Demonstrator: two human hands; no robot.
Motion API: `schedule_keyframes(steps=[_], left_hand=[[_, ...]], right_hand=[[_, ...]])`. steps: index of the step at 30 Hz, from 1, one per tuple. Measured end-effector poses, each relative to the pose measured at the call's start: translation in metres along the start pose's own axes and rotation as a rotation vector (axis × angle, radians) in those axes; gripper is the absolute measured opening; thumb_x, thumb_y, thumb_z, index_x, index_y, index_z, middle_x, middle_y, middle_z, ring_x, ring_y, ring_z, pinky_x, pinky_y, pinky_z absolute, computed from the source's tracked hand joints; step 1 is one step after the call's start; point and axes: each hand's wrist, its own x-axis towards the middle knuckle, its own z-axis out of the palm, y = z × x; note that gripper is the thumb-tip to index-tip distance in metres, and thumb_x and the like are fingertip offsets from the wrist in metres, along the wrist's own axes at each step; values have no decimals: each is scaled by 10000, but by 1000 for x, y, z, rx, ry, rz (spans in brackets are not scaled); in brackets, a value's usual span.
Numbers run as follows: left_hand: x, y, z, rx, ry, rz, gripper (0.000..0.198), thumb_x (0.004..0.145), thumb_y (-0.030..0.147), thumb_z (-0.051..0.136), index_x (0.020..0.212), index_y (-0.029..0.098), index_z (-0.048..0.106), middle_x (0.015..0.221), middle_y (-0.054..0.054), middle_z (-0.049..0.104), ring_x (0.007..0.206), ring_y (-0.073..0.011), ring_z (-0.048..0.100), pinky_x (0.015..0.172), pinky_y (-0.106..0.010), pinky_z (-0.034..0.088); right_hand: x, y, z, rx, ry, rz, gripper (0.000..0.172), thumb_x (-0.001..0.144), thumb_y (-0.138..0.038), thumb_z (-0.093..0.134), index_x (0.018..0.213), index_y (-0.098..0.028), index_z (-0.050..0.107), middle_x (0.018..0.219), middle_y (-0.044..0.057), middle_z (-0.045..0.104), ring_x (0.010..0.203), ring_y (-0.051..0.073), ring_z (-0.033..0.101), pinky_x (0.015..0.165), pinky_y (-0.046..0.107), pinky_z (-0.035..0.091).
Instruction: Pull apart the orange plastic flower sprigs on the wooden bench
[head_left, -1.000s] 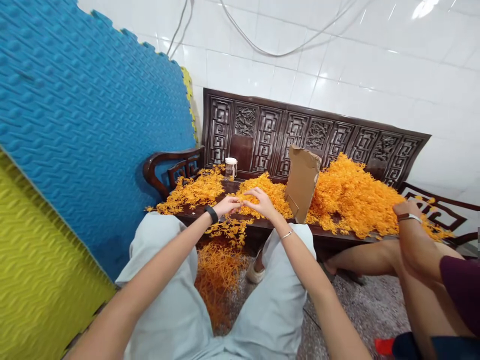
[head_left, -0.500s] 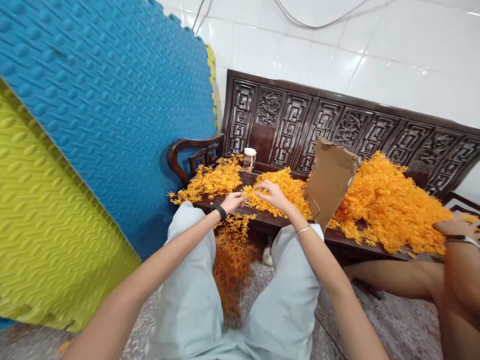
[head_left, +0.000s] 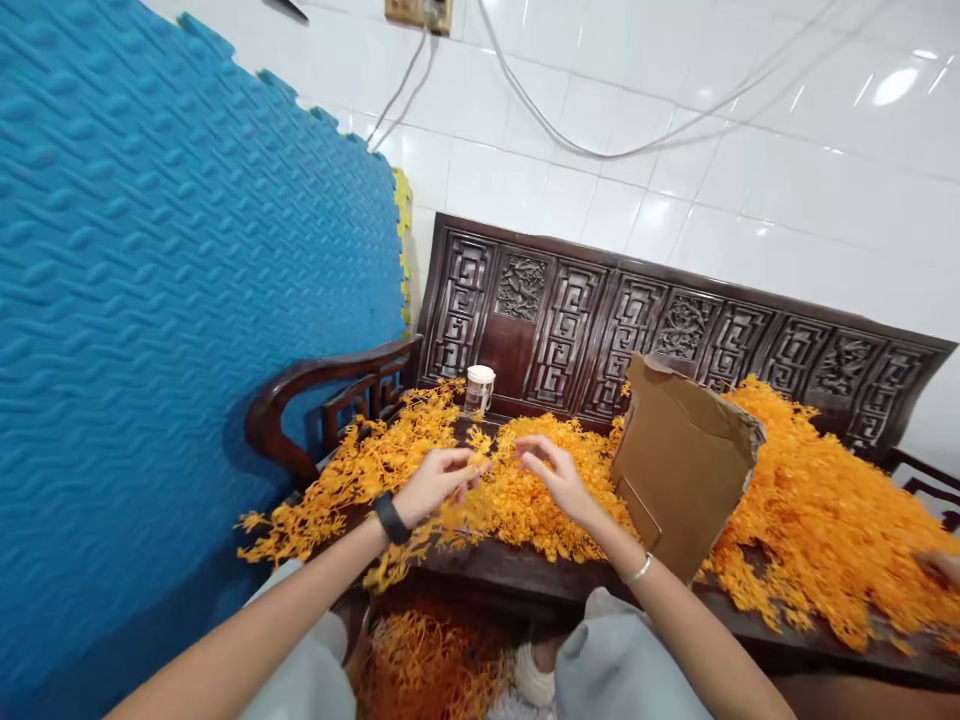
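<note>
My left hand (head_left: 433,484), with a black band at the wrist, pinches a small orange plastic sprig (head_left: 474,462) over the bench seat. My right hand (head_left: 553,476), with a thin bracelet, hovers just right of it, fingers curled and slightly apart, above a heap of orange plastic sprigs (head_left: 540,500). The two hands are a few centimetres apart. A larger mound of orange sprigs (head_left: 825,520) lies to the right behind a piece of brown cardboard (head_left: 682,465) that stands tilted on the seat.
A dark carved wooden bench (head_left: 570,320) carries the piles; its armrest (head_left: 300,385) is at the left. A small white-lidded jar (head_left: 478,388) stands at the back. Blue foam mats (head_left: 165,300) lean at the left. More orange sprigs (head_left: 427,665) lie on the floor. Another person's hand (head_left: 943,566) shows at the right edge.
The view has tilted up and closer to the bench. My hands, touching at the fingertips earlier, have drawn slightly apart, the left one keeping a sprig. The other person's arm has slid almost out of view.
</note>
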Motion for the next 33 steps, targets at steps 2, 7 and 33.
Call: schedule_keyframes(steps=[2, 7, 33], left_hand=[[-11, -3, 2, -14, -49, -43, 287, 679, 428, 631, 643, 148, 582, 512, 39, 552, 357, -82, 453, 363, -220, 358], [-25, -13, 11, -83, -151, -145, 249, 649, 398, 635, 655, 168, 540, 474, 51, 558, 344, -91, 485, 368, -215, 388], [17, -23, 28, -247, -169, -205, 280, 831, 411, 449, 773, 156, 549, 347, 118, 319, 279, -34, 185, 313, -156, 163]], right_hand=[[-12, 0, 7, 120, -101, 61, 356, 802, -483, 519, 1046, -224, 543, 868, 31, 611, 706, 142, 577, 693, 298, 470], [-22, -12, 17, 204, -221, 215, 302, 754, -475, 585, 874, -199, 587, 736, 4, 603, 645, 130, 571, 668, 281, 474], [20, 11, 16, -34, 438, 330, 103, 608, -216, 595, 548, -132, 594, 495, -24, 537, 478, 86, 466, 501, 217, 362]])
